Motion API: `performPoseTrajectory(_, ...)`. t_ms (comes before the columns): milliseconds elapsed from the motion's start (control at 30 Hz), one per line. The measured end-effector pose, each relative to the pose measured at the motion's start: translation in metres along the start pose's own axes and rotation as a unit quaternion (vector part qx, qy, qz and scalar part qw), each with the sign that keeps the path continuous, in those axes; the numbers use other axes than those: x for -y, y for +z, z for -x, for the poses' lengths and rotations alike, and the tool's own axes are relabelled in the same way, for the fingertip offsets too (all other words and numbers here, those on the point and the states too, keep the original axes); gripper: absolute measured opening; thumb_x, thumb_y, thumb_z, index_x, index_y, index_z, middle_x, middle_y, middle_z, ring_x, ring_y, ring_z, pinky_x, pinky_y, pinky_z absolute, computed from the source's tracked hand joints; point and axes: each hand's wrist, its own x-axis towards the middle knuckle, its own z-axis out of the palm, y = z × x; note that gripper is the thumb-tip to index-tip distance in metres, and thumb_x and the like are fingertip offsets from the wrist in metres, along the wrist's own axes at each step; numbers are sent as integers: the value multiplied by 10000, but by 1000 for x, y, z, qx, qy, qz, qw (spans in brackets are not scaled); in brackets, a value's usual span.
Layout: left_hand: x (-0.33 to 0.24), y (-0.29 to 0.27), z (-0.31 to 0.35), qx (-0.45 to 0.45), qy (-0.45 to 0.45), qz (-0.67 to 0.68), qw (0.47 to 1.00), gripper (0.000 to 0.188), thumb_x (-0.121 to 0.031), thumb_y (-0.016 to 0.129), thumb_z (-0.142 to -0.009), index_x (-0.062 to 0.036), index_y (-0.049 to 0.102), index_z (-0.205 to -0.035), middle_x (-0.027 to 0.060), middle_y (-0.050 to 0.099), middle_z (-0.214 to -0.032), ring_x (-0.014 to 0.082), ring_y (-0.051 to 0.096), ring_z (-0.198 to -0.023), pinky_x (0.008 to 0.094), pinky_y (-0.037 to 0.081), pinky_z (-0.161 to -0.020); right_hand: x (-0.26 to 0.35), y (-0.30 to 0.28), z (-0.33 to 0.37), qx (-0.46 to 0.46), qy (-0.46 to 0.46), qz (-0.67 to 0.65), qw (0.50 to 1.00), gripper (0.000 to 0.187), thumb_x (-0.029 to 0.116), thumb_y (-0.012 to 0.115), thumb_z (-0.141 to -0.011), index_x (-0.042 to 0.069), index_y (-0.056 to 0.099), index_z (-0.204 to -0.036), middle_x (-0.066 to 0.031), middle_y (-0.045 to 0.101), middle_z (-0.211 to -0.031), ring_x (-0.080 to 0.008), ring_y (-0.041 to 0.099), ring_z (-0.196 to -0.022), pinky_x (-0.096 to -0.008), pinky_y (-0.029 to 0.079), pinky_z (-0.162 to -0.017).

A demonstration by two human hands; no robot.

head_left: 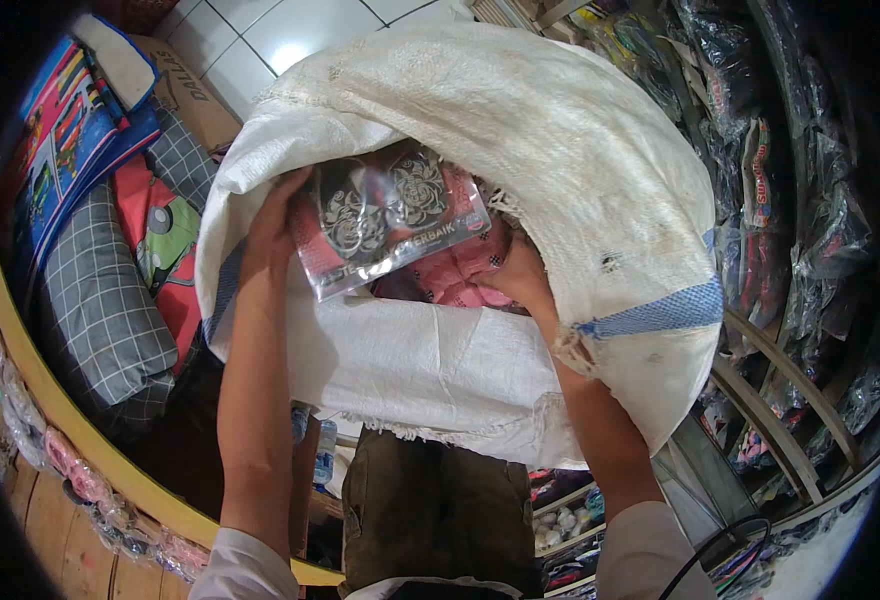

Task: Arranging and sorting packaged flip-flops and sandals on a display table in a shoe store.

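Observation:
A large white woven sack (440, 365) with a blue stripe gapes in front of me, its rim rolled outward. Inside its mouth, my left hand (282, 212) is closed on the edge of a clear plastic package (390, 215) with a dark and silver floral print. The package is tilted and catches the light. Lower in the opening, pink patterned cloth (460, 272) shows, and my right hand (522, 275) grips its right side. Some of that hand's fingers are hidden by the folds. Deeper contents of the sack are out of sight.
At left lie grey checked fabric rolls (105, 290), a red and green printed cloth (165, 235) and a cardboard box (190, 95). Racks of plastic-wrapped goods (760, 180) line the right side. White floor tiles (300, 35) show beyond the sack.

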Motion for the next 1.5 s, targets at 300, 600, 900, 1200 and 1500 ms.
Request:
performPoseTrajectory(300, 83, 33, 22, -45, -10, -157, 987, 399, -31, 654, -769, -3, 494, -1134, 104, 611, -997, 252, 632, -815, 395, 564, -630, 33, 24, 35, -10, 67, -19, 998, 890, 213, 817, -576, -18, 338, -1290, -206, 442, -1240, -364, 394, -1198, -458, 338, -991)
performPoseTrajectory(600, 60, 57, 77, -44, -111, -10, 993, 274, -119, 652, -736, 7, 569, -966, 94, 635, -810, 195, 637, -670, 316, 553, -605, -1, 47, 70, 98, 197, -315, 923, 621, 125, 758, -641, -10, 485, -1182, -132, 575, -1075, -282, 542, -1044, -397, 433, -911)
performPoseTrajectory(900, 14, 21, 242, -67, -75, -101, 990, 429, -57, 654, -694, -30, 505, -1095, 54, 577, -946, 183, 608, -850, 322, 536, -696, 35, -104, 82, 161, 301, -636, 692, 338, 106, 622, -733, 25, 576, -1058, -89, 624, -985, -195, 613, -870, -327, 503, -786)
performPoseTrajectory(1200, -9, 58, 392, -18, 56, 10, 998, 632, -4, 670, -653, 12, 454, -1247, 80, 593, -1115, 201, 595, -971, 325, 468, -855, 102, -210, 144, 249, 210, -691, 645, 468, 81, 519, -730, -8, 485, -1188, -143, 610, -1067, -267, 624, -955, -407, 520, -842)
performPoseTrajectory(1500, -14, 59, 516, -62, 190, 127, 972, 483, 43, 641, -707, -1, 490, -1164, 85, 602, -1026, 205, 603, -924, 333, 494, -797, 212, -248, 173, 277, 90, -625, 725, 417, 92, 541, -717, -21, 523, -1118, -129, 623, -999, -254, 635, -876, -381, 523, -799)
